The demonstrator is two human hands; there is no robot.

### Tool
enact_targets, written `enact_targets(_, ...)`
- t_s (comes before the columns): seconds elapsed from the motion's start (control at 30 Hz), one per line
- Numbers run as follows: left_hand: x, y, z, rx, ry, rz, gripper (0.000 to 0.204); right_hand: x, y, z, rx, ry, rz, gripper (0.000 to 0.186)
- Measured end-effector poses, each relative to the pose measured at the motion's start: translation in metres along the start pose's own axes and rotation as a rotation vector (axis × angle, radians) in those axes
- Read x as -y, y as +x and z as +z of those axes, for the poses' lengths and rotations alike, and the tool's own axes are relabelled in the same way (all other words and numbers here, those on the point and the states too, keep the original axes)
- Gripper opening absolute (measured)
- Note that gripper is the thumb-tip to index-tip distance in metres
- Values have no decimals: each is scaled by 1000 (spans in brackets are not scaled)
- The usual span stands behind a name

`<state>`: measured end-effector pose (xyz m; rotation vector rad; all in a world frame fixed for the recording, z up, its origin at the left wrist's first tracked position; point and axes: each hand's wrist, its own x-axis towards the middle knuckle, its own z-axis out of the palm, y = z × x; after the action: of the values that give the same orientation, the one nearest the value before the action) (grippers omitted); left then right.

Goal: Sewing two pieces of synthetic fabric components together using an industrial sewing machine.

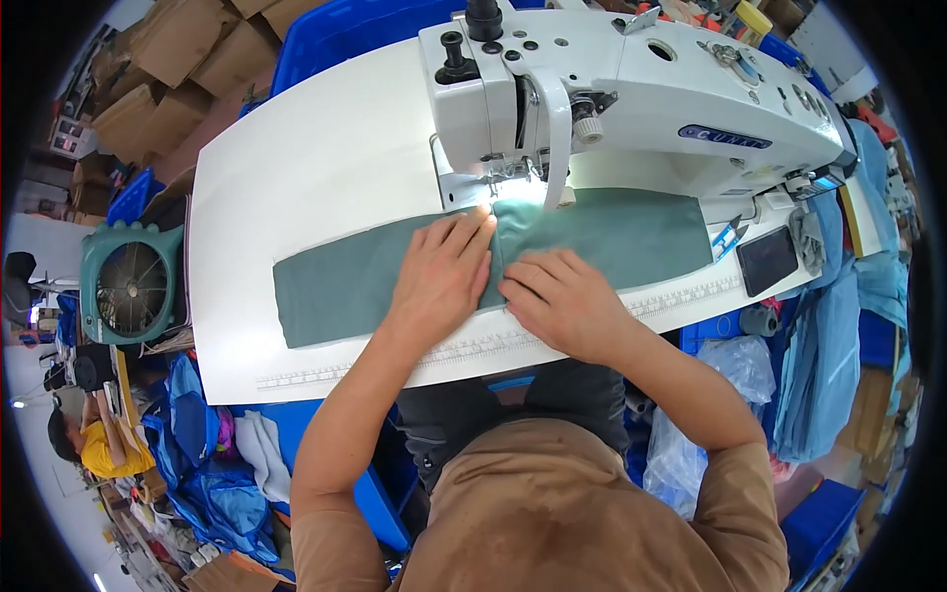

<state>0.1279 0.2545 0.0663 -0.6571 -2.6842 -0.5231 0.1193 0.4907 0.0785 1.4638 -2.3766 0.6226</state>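
Observation:
A long piece of green fabric [355,271] lies across the white sewing machine table, with a seam or fold running down its middle. The fabric's far middle part is under the lit needle area of a white sewing machine [631,74]. My left hand [444,266] rests flat on the fabric just left of the seam, fingers stretched toward the presser foot. To the right of the seam, my right hand [562,301] has its fingers bent and drawn together at the fabric's near part, slightly blurred. The fingertips partly hide the seam.
A printed ruler strip [473,347] runs along the table's near edge. Blue-handled thread snips [728,237] and a dark phone [767,262] lie at the right. A green fan [133,281] stands left of the table [247,207]. Blue garments [819,365] hang at the right. Another person [104,439] sits far left.

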Motion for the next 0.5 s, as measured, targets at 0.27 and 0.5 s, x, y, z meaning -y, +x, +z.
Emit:
enact_targets(0.27,-1,-2,-1,3,0,0,39,6,-3,5,-16,-86,-27,30)
enact_targets(0.5,-4,7,4,-69,97,-4,26,7,-2,8,4,-55,-28,31)
